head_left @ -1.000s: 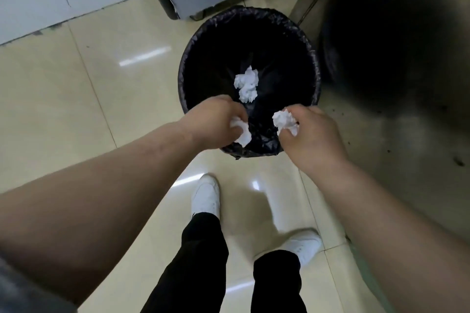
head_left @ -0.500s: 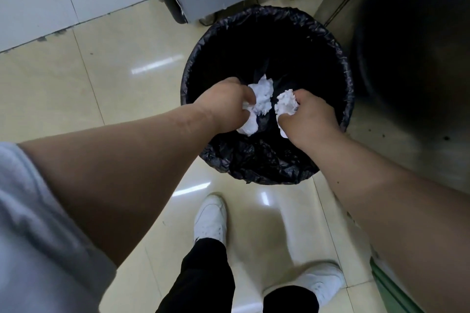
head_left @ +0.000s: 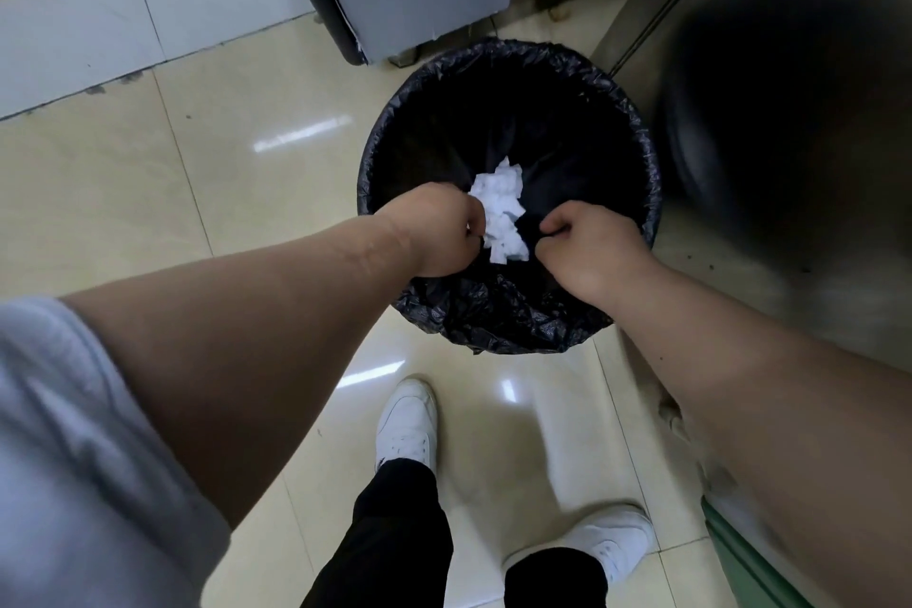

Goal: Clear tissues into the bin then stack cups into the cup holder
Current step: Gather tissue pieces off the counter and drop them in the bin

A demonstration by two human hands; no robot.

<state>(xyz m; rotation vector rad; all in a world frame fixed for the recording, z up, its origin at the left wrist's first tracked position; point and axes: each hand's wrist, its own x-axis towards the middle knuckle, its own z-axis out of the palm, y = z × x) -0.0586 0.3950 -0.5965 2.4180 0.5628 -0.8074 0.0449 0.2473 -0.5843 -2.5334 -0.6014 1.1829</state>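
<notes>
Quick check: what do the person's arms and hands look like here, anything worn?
Both hands, left hand and right hand, are bare: no gloves, rings or watch visible. Forearms are uncovered. A light grey short sleeve shows on the left upper arm; no sleeve shows on the right.

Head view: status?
Left hand, right hand curled over black-lined round bin. Crumpled white tissues between hands, grip unclear. Nothing blocking.

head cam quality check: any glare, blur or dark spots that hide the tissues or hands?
Head view: ceiling-light glare streaks on the floor tiles; bin interior nearly black, so white tissues stand out sharply; motion blur on the right shoe; dark shadow on the steel panel; wide-angle stretching of the forearms. Left hand and right hand are clear.
</notes>
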